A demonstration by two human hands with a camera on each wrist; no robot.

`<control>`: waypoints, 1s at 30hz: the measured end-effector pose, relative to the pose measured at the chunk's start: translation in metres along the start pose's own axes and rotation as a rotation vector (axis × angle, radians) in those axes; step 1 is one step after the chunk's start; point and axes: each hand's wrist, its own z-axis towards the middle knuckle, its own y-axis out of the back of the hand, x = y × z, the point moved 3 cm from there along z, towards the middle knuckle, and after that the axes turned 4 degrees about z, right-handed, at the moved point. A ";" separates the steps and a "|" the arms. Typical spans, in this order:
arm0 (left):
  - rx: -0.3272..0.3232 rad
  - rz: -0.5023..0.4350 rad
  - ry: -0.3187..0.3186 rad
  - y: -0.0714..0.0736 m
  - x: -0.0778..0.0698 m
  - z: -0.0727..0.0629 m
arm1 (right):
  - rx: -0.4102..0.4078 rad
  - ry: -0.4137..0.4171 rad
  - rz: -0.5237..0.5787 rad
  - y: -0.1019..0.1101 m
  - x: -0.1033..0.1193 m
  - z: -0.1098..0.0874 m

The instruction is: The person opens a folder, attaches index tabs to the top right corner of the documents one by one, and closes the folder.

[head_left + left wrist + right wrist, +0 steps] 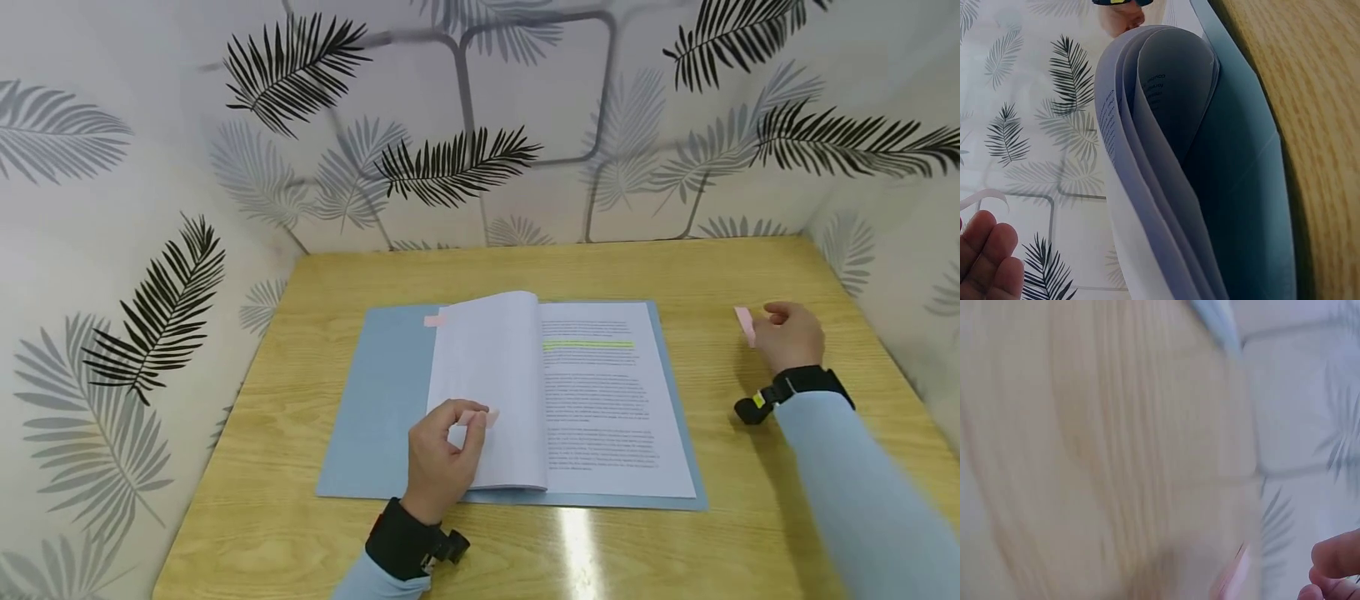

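Low over the turned pages, my left hand pinches a pale pink sticky tab between thumb and index finger. The tab's curled end also shows beside the fingers in the left wrist view. A blue folder lies open with a stack of printed sheets. Its turned pages bow up to the left. One yellow highlighted line crosses the right page. Off to the right, my right hand holds a pink strip of sticky tabs at its fingertips, the grip partly hidden.
Another pink tab sticks out from the turned page's upper left edge. Everything lies on a wood-grain table. A leaf-patterned curtain hangs behind the table's far edge and along both sides.
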 end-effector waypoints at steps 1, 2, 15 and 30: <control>0.003 0.004 -0.003 0.000 0.000 0.000 | -0.004 0.047 0.022 -0.003 0.009 -0.008; 0.008 0.009 -0.005 -0.001 -0.001 0.000 | 0.016 0.107 0.036 -0.007 0.019 -0.018; 0.164 0.171 -0.206 -0.035 -0.027 0.007 | 0.626 0.873 0.309 -0.068 0.168 -0.199; 0.207 0.304 -0.284 -0.048 -0.040 0.003 | 0.410 0.892 0.227 -0.083 0.175 -0.239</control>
